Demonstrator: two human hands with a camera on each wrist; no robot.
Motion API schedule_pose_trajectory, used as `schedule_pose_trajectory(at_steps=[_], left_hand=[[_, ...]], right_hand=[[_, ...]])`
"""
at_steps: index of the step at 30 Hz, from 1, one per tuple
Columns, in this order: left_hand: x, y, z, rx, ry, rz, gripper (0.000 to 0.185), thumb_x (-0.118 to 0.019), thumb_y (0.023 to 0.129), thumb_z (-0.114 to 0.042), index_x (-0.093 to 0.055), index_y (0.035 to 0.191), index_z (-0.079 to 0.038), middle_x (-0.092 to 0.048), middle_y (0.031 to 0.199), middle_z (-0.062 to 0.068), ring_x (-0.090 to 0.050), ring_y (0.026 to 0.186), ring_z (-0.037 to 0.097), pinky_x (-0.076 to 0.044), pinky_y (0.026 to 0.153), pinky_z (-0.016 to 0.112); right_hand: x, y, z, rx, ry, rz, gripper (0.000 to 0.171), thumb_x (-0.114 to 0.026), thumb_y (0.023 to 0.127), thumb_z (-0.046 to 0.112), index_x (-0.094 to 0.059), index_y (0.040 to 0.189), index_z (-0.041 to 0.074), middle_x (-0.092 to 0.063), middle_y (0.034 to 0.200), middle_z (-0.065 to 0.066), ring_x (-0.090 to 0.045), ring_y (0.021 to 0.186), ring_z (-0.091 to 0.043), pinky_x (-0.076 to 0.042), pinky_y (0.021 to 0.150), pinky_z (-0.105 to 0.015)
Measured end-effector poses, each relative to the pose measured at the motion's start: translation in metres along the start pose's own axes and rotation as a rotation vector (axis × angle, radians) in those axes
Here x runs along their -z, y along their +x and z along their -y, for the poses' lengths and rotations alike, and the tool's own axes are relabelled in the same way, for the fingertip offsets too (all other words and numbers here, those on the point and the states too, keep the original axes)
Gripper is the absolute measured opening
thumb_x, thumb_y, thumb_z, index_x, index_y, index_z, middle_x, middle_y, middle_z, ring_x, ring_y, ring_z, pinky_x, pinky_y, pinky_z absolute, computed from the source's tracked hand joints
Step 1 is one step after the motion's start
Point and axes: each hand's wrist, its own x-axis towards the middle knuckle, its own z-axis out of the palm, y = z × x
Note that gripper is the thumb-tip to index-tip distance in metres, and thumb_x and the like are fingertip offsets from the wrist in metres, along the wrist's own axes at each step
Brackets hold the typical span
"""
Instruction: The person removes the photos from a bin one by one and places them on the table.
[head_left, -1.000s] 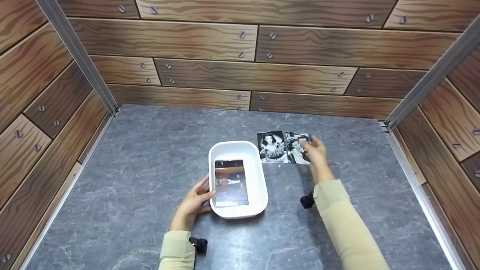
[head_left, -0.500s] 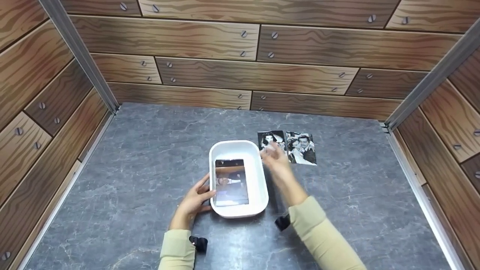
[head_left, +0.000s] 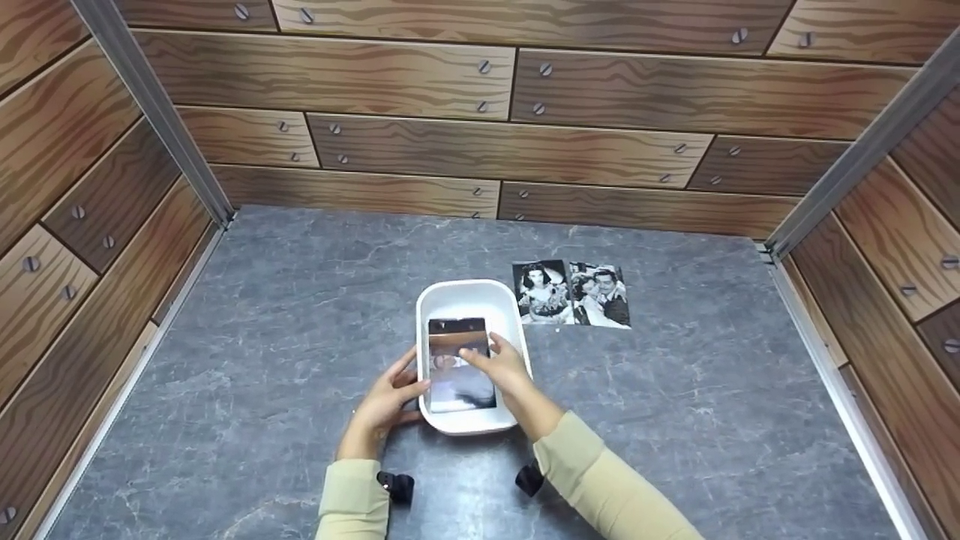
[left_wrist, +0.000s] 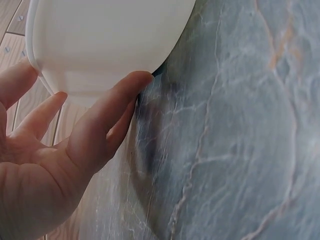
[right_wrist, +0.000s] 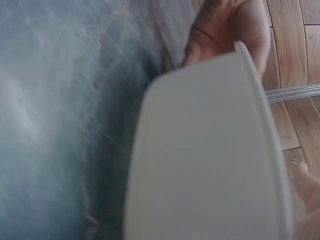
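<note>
My left hand [head_left: 386,405] has its fingers straight against the side of the white tray [head_left: 463,294] on the desk [head_left: 285,315]. My right hand [head_left: 501,365] reaches in, fingers relaxed over the photo [head_left: 450,330] lying flat under them; can't tell if they're gripping it. It's thin, floppy and probably slick, so I'd pinch an edge.

The left hand [left_wrist: 55,165] fills the lower left of the frame, palm up toward the camera, fingers straight and spread. Its fingertips [left_wrist: 140,80] touch the outer wall of a white tub [left_wrist: 105,40] that takes up the upper left. The rest of the frame, right and below, is grey marbled tabletop [left_wrist: 235,140], with a dark shadow just under the tub's edge.
</note>
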Motion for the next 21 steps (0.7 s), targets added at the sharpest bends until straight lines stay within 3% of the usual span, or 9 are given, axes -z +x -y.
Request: schedule_pose_trajectory(at_steps=[5,10,16,21], left_hand=[[-0.001,-0.001,-0.002,0.012,0.005,-0.009,0.068,-0.056,0.095,-0.005,-0.024,0.154,-0.013,-0.04,0.145,0.031,-0.058,0.112,0.031,-0.057,0.08,0.048],[-0.002,-0.002,-0.005,0.013,0.008,-0.018,0.066,-0.055,0.095,-0.005,-0.026,0.154,-0.014,-0.039,0.146,0.031,-0.058,0.111,0.031,-0.057,0.08,0.048],[-0.003,0.0,-0.005,0.011,0.001,-0.02,0.067,-0.056,0.094,-0.004,-0.026,0.154,-0.015,-0.038,0.147,0.031,-0.058,0.11,0.03,-0.057,0.08,0.047],[-0.002,-0.001,-0.002,0.018,0.0,-0.02,0.068,-0.057,0.094,-0.004,-0.026,0.154,-0.014,-0.038,0.146,0.032,-0.06,0.107,0.028,-0.058,0.078,0.045]], right_hand=[[-0.004,0.005,-0.01,-0.044,0.015,-0.027,0.08,-0.071,0.082,0.004,-0.025,0.145,-0.014,-0.035,0.142,-0.039,-0.04,0.13,-0.047,-0.036,0.111,-0.049],[-0.009,0.011,-0.01,-0.066,-0.149,-0.07,0.077,-0.074,0.078,0.005,-0.035,0.142,-0.012,-0.046,0.141,-0.03,-0.046,0.128,-0.04,-0.036,0.111,-0.044],[-0.01,0.014,-0.01,-0.037,-0.272,-0.091,0.062,-0.074,0.075,0.009,-0.055,0.132,-0.002,-0.063,0.124,-0.02,-0.054,0.115,-0.036,-0.035,0.107,-0.048],[-0.008,0.01,-0.014,-0.051,-0.25,-0.064,0.072,-0.072,0.073,0.006,-0.048,0.14,-0.001,-0.056,0.135,-0.022,-0.049,0.123,-0.035,-0.035,0.109,-0.047]])
